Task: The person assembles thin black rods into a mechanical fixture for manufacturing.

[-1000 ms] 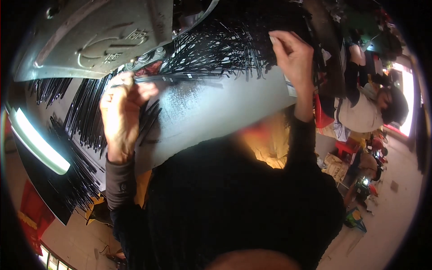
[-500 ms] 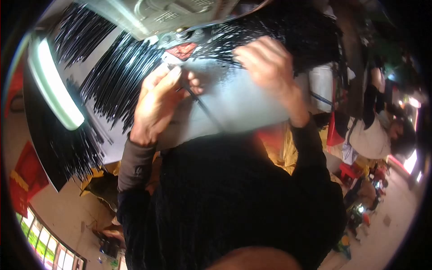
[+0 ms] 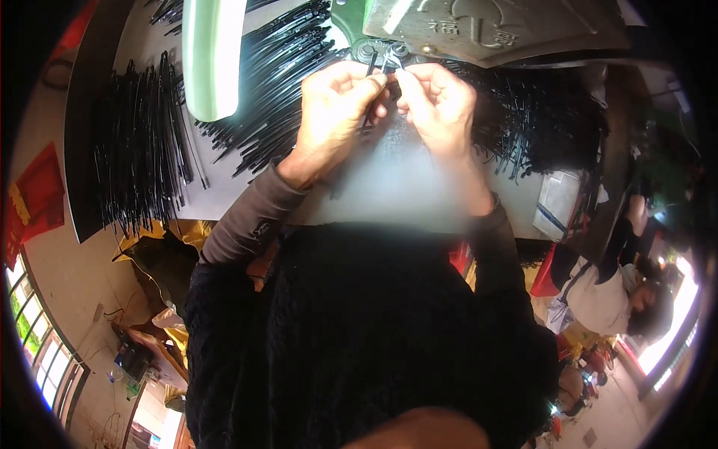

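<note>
My left hand (image 3: 338, 112) is closed, thumb against fingers, on a thin black strip (image 3: 371, 63) that stands up out of the pinch. Close beside it my right hand (image 3: 440, 101) pinches a small thin piece whose kind I cannot make out. Both sets of fingertips nearly meet in front of metal fittings (image 3: 366, 52) with round bolt-like heads, under a grey metal cover (image 3: 493, 34). Left of my hands a large pile of thin black strips (image 3: 273, 82) fans over the pale tabletop (image 3: 374, 191).
A second bundle of black strips (image 3: 142, 142) lies at the table's left. A dark tangled heap (image 3: 531, 112) spreads at the right. A bright tube lamp (image 3: 213, 56) hangs over the left pile. Another person (image 3: 606, 292) is at the far right.
My right hand has come in from the right-hand heap and now meets my left hand at the fittings. The whole view has turned and shifted. A red patch by the fittings no longer shows.
</note>
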Motion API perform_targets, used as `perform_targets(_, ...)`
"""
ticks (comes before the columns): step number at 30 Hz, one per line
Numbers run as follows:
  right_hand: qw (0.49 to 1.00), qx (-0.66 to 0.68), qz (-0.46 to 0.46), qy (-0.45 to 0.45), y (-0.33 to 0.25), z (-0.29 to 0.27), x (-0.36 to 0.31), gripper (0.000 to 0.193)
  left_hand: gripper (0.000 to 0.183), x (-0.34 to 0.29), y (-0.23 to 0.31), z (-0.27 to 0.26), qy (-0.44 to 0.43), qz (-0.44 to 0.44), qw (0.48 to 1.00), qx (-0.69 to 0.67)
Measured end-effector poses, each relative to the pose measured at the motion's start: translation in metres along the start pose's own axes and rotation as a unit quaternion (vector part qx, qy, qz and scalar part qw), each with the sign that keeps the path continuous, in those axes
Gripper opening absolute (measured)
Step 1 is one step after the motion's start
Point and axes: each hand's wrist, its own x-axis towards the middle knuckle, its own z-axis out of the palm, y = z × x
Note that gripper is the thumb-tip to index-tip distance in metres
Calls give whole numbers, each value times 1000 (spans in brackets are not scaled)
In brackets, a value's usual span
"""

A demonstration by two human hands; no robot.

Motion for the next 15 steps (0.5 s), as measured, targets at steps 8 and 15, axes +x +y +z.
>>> perform_targets(8,999,29,16,3,-1,1,5,8,22,9,3,5,1,62,996,67)
perform_targets(15,998,33,48,-10,-4,0,5,11,23,13,1,3,-2,66,996,63)
